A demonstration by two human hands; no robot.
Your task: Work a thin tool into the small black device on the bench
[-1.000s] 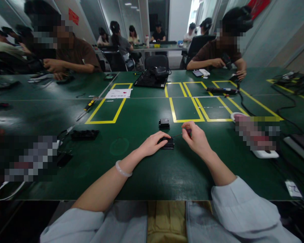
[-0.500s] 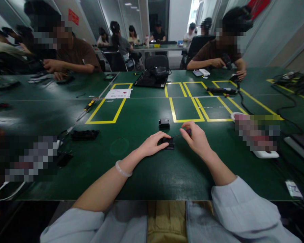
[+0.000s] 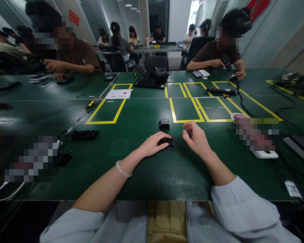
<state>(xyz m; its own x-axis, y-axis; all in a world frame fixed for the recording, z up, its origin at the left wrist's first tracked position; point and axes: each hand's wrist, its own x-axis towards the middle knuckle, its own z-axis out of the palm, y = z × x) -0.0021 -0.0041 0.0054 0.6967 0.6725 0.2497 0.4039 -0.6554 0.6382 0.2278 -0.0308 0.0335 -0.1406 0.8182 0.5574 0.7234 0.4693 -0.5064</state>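
Note:
My left hand (image 3: 153, 144) lies over a small black box-shaped part (image 3: 169, 143) on the green table (image 3: 147, 172), its fingers curled onto the part and holding it down. My right hand (image 3: 197, 140) is pinched on a thin screwdriver (image 3: 182, 134) with a dark red handle; the thin shaft points left toward the part. A second small black part (image 3: 164, 124) sits just behind, untouched.
Yellow taped rectangles (image 3: 184, 109) mark the table beyond. A black tray (image 3: 84, 135) and a yellow-handled screwdriver (image 3: 87, 108) lie to the left, cables (image 3: 288, 111) and a white device (image 3: 264, 154) to the right. Other people work at the far side.
My right hand shifted slightly while holding the screwdriver at the part. My left hand stayed on the part.

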